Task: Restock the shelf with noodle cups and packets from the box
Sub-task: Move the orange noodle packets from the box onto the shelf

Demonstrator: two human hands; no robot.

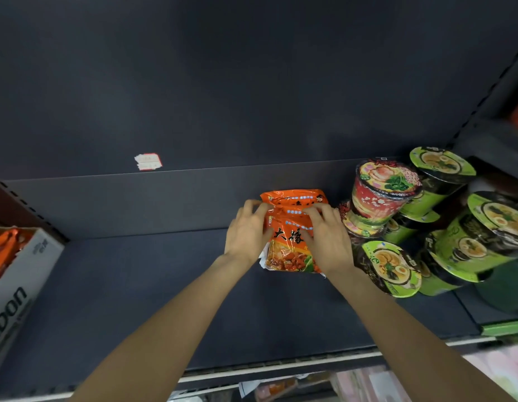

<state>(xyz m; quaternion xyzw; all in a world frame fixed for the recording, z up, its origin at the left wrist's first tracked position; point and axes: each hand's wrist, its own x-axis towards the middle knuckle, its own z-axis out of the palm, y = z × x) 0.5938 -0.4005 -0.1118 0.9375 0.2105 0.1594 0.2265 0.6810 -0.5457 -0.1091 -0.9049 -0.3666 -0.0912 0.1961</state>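
Observation:
An orange noodle packet stack (289, 224) lies on the dark shelf (153, 285), near its back wall and just left of the cups. My left hand (246, 233) grips the stack's left edge, fingers curled over its top. My right hand (327, 239) holds the right side, fingers pressed on the upper packet. A red noodle cup (379, 198) stands stacked on another cup right beside the packets. Green noodle cups (391, 268) fill the shelf's right end in stacks. The cardboard box (23, 285) sits at the left, with orange packets (5, 248) inside.
A white price sticker (147, 162) is stuck on the shelf's back wall. The shelf's front rail (281, 369) runs along the bottom, with pale goods on the level below. A slotted upright (484, 103) bounds the right side.

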